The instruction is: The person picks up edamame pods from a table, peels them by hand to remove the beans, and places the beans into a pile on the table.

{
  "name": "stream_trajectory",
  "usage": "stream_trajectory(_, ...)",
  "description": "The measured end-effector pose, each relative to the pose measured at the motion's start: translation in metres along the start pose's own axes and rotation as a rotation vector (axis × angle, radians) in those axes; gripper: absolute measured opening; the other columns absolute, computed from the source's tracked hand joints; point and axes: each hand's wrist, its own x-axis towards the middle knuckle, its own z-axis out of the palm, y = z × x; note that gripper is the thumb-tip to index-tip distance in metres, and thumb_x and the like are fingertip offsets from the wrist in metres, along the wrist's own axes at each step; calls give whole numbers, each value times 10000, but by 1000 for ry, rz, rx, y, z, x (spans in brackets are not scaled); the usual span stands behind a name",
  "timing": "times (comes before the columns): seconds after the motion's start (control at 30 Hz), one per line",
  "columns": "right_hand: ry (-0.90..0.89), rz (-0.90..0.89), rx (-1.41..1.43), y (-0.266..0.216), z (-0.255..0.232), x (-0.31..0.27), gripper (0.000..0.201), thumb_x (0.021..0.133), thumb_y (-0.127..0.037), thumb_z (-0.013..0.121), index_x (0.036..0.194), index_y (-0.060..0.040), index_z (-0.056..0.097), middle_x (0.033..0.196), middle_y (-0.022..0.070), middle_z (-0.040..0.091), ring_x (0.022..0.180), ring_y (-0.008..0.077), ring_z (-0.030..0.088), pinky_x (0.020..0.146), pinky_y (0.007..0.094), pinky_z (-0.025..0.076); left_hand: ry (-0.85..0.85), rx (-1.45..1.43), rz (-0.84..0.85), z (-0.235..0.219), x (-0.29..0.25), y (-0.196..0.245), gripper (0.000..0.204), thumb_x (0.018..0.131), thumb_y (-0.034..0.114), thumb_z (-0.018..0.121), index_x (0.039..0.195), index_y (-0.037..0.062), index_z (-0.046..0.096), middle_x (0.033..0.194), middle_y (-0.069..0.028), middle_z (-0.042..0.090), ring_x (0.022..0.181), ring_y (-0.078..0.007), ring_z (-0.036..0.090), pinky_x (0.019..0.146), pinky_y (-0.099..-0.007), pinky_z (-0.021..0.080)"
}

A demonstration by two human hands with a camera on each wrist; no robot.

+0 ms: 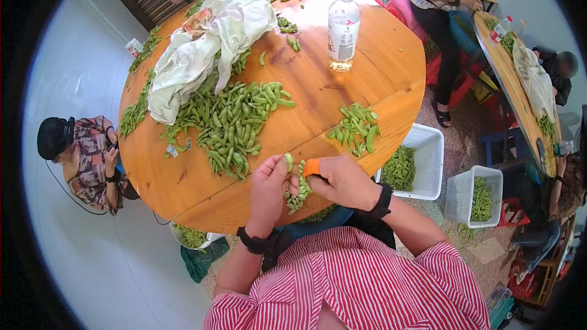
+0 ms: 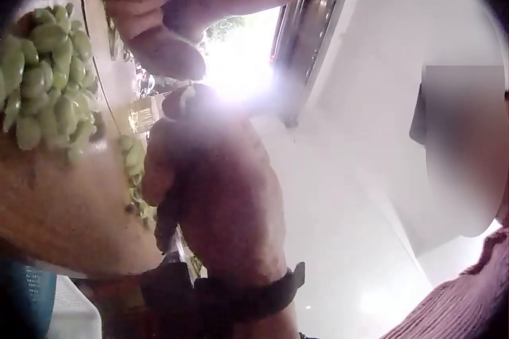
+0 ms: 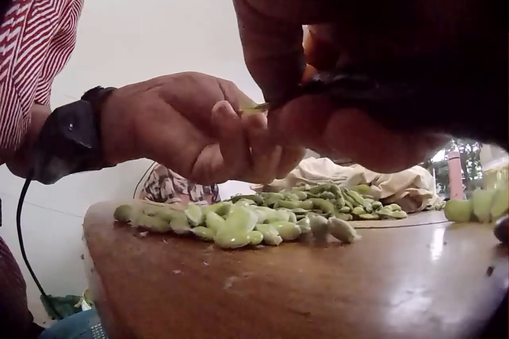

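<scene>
Between the thumb and fingers of my left hand [image 1: 269, 186] is a green pod [image 1: 288, 162]. My right hand [image 1: 342, 180], with an orange band [image 1: 311, 167] on one digit, is close beside it, fingers curled; whether they grip anything is hidden. In the right wrist view, a thin green edge [image 3: 254, 107] shows at the left hand's [image 3: 183, 120] fingertips, right by the right hand [image 3: 342, 61]. Shelled beans [image 1: 295, 201] lie below both hands at the table edge. A large heap of pods [image 1: 235, 122] spreads beyond the left hand; a smaller pile [image 1: 356, 128] lies beyond the right.
A bottle [image 1: 343, 33] stands on the round table [image 1: 385, 55], with a white cloth [image 1: 214, 36] over part of the heap. White baskets [image 1: 430, 168] of green pods stand on the floor at right. Other people sit around this table and another one.
</scene>
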Motion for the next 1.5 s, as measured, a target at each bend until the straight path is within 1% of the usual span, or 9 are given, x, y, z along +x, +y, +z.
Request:
stream_trajectory(0.27,40,3,-256,0,-17,-1,86,825,-137,619,826,-53,599,801,116,591,755,357,629,634,466,510,151,-268,136,-4,15,-7,211,1032,217,505,1017,29,600,826,-24,618,659,-102,584,527,-213,470)
stream_trajectory(0.5,243,241,-562,13,-31,-1,220,815,-141,653,1009,-41,626,818,132,599,805,366,619,684,448,499,-61,-232,-52,-11,2,7,198,1030,214,508,1016,39,600,840,-38,634,670,-107,583,519,-211,449)
stream_trajectory(0.83,121,300,264,5,15,1,180,871,-141,688,987,-3,684,792,62,672,690,83,601,628,264,483,-64,-108,-148,2,-14,-2,151,994,144,561,1053,6,573,837,-59,638,667,-111,591,536,-228,480)
stream_trajectory(0.93,124,310,265,-3,12,5,146,879,-132,684,959,-9,678,783,38,663,699,68,575,628,248,461,-19,200,-2,-2,-18,-9,141,963,103,587,1057,-1,581,842,-38,631,677,-93,590,538,-218,473)
stream_trajectory(1.0,241,223,394,4,27,6,307,832,-231,729,741,31,598,593,156,521,511,146,473,488,338,386,-45,339,335,-9,-14,-21,141,935,67,610,1055,-6,593,819,-16,622,660,-73,579,545,-208,463)
stream_trajectory(1.03,253,223,432,4,31,6,316,830,-228,735,731,30,584,585,130,491,520,125,450,483,335,375,-48,336,338,-10,-14,-20,141,935,67,610,1055,-6,593,819,-16,622,660,-73,579,545,-208,463)
stream_trajectory(1.1,251,214,475,10,36,8,298,838,-224,732,742,23,595,592,99,515,523,115,451,482,327,374,3,239,115,-10,-18,-11,131,925,54,627,1037,-7,597,790,-6,616,633,-64,568,555,-203,455)
stream_trajectory(1.33,60,437,809,5,24,5,89,946,-157,639,932,-70,645,735,-56,584,618,25,520,536,184,430,-27,186,-21,-5,-20,0,142,952,103,572,1013,-20,605,763,-9,616,610,-65,550,548,-206,432)
stream_trajectory(1.5,86,429,908,8,25,8,114,955,-151,627,913,-45,631,753,-26,617,611,40,535,532,196,448,-54,-44,-94,-4,-14,-5,191,1012,157,519,1033,-17,597,778,-47,638,596,-92,579,538,-217,480)
